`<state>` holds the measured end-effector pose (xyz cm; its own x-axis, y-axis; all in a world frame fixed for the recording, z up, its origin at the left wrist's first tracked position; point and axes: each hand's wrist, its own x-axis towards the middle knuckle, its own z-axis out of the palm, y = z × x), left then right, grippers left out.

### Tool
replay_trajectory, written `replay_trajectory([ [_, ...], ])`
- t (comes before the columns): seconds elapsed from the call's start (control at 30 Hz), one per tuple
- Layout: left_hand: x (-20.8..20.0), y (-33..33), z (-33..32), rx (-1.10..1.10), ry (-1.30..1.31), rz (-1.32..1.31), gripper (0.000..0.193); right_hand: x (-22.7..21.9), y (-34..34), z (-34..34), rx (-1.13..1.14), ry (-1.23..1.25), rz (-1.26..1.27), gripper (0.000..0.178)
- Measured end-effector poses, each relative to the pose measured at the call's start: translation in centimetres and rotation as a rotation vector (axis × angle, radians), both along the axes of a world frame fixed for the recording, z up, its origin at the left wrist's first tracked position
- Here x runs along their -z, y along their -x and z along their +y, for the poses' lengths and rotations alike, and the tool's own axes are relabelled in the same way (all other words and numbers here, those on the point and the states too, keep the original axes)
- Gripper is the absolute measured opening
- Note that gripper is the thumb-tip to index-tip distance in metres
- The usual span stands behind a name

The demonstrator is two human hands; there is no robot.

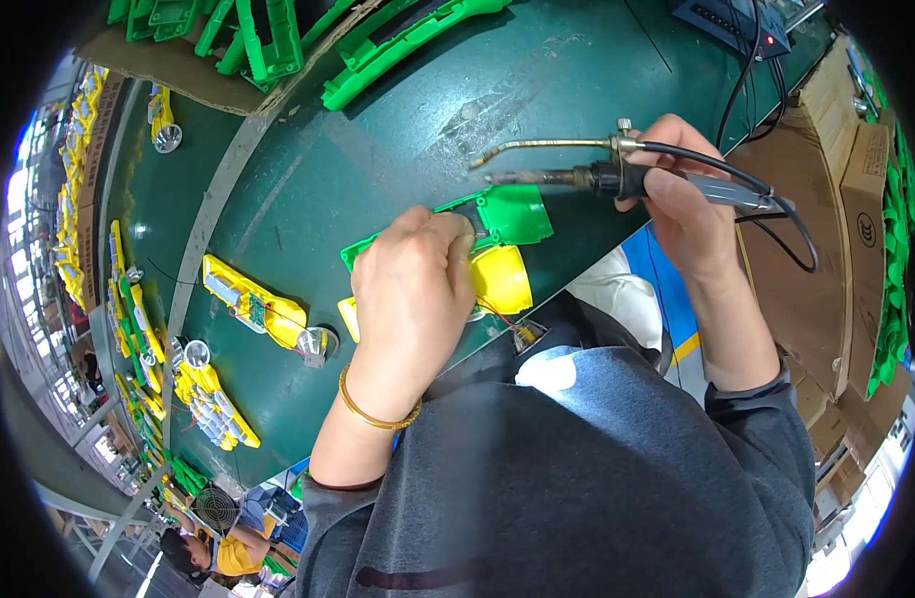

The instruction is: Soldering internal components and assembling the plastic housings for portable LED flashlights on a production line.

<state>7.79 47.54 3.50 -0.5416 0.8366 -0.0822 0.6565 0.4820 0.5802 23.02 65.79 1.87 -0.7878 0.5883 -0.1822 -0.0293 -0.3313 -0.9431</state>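
one grn tbl [597, 85], boxes [801, 299] beyond r hand [694, 227]

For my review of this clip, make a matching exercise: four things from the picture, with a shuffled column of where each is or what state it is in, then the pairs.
Things
1. Soldering iron
2. Gold-coloured bracelet
3. Dark blue box
4. Green flared piece

Places and states
A. Shows a lit red light
B. Beside a yellow flared piece
C. Held in the right hand
D. Around the wrist of the left hand

Pairs: 1-C, 2-D, 3-A, 4-B
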Motion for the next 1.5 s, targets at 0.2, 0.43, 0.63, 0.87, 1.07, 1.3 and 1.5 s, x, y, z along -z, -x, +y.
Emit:
replay_trajectory([
  [0.2, -0.4, -0.1, 1.0, 0.022, 0.093, 0.092, 0.006, -1.0, -0.4, 2.7, -0.275, -0.285, -0.147, 0.011],
  [0.43, -0.5, -0.6, 1.7, 0.015, 0.088, 0.140, 0.011, -2.6, 1.5, 2.7, -0.383, -0.334, -0.259, 0.015],
  [0.63, -0.5, -0.6, 2.0, -0.017, 0.138, 0.132, 0.003, -2.9, 2.2, 3.7, -0.519, -0.437, -0.295, 0.014],
  [0.87, -0.5, -0.7, 2.3, -0.006, 0.095, 0.128, 0.011, -3.0, 2.7, 3.6, -0.495, -0.463, -0.289, 0.017],
  [1.07, -0.5, -0.6, 2.5, -0.021, 0.142, 0.145, 0.003, -3.3, 2.4, 4.1, -0.470, -0.450, -0.308, 0.016],
  [1.3, -0.5, -0.5, 2.8, -0.013, 0.093, 0.109, 0.006, -3.9, 3.0, 4.1, -0.497, -0.358, -0.356, 0.015],
  [1.5, -0.5, -0.5, 3.0, -0.024, 0.112, 0.124, 0.004, -3.3, 3.3, 4.3, -0.485, -0.380, -0.297, 0.015],
])
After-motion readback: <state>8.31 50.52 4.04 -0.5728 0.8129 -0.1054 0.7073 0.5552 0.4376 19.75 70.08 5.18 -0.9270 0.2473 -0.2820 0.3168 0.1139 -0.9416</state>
